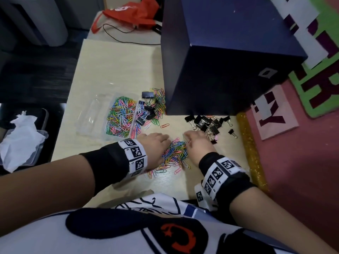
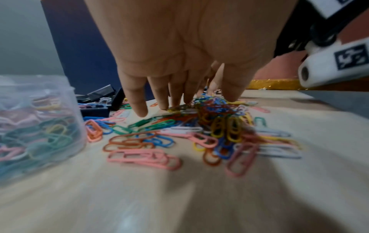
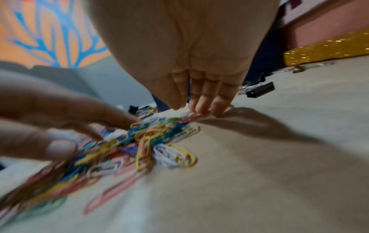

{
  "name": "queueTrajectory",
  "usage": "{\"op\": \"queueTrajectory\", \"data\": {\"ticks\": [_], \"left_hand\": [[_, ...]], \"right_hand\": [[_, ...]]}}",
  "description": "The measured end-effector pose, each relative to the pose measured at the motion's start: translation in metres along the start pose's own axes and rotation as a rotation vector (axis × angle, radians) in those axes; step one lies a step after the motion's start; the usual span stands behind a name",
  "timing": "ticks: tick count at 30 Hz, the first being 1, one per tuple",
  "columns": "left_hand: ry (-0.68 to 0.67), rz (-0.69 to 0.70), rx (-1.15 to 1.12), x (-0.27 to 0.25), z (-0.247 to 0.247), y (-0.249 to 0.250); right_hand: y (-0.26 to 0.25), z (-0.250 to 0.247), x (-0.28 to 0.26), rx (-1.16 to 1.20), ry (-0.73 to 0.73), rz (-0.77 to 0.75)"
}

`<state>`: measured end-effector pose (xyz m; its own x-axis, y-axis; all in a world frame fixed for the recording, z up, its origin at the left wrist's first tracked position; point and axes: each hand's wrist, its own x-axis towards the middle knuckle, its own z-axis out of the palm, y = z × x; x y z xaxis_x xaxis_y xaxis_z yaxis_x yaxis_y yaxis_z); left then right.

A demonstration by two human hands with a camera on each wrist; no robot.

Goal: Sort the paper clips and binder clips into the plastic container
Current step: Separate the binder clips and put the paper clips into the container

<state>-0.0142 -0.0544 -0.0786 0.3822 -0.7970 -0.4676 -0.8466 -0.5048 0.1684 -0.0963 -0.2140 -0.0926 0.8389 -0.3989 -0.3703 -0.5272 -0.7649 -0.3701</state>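
A heap of coloured paper clips point(image 1: 176, 153) lies on the pale table between my two hands. My left hand point(image 1: 161, 141) rests straight fingers point(image 2: 137, 108) on the heap's left side. My right hand point(image 1: 192, 142) stands with straight fingertips point(image 3: 201, 108) on the table at the heap's far right edge, touching a pink clip point(image 3: 196, 116). The clear plastic container point(image 1: 89, 116) sits to the left; its right compartment holds many paper clips point(image 1: 121, 116), the left one is bare. Black binder clips point(image 1: 211, 123) are scattered to the right, and more lie mixed with paper clips point(image 1: 150, 107) beside the container.
A large dark blue box point(image 1: 220, 61) stands behind the clips. A gold glitter strip point(image 1: 251, 153) runs along the table's right edge. An orange bag point(image 1: 132, 11) and a black cable lie at the far end. A tray with white tissue point(image 1: 20, 142) sits off the table's left side.
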Motion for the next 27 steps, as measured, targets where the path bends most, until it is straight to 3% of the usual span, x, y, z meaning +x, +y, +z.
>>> {"op": "queueTrajectory", "data": {"ticks": [3, 8, 13, 18, 21, 24, 27], "left_hand": [[0.023, 0.050, 0.018, -0.003, -0.001, 0.002], [0.048, -0.017, -0.005, 0.001, -0.009, 0.000], [0.010, -0.064, 0.014, 0.009, -0.019, 0.001], [0.002, -0.083, 0.023, 0.015, -0.019, 0.001], [0.017, -0.043, 0.028, 0.013, -0.014, 0.005], [0.034, -0.022, 0.025, 0.011, -0.008, 0.008], [0.036, -0.018, 0.024, 0.009, -0.007, 0.008]], "right_hand": [[-0.005, 0.002, -0.001, -0.056, -0.039, -0.096], [-0.004, -0.025, 0.019, -0.107, 0.224, -0.018], [0.011, -0.027, 0.027, -0.255, -0.010, 0.028], [0.020, -0.019, 0.010, -0.371, 0.111, 0.075], [0.019, -0.030, 0.016, -0.312, 0.170, 0.106], [0.014, -0.037, 0.030, -0.224, 0.072, 0.010], [0.006, -0.036, 0.038, -0.259, -0.115, -0.098]]}}
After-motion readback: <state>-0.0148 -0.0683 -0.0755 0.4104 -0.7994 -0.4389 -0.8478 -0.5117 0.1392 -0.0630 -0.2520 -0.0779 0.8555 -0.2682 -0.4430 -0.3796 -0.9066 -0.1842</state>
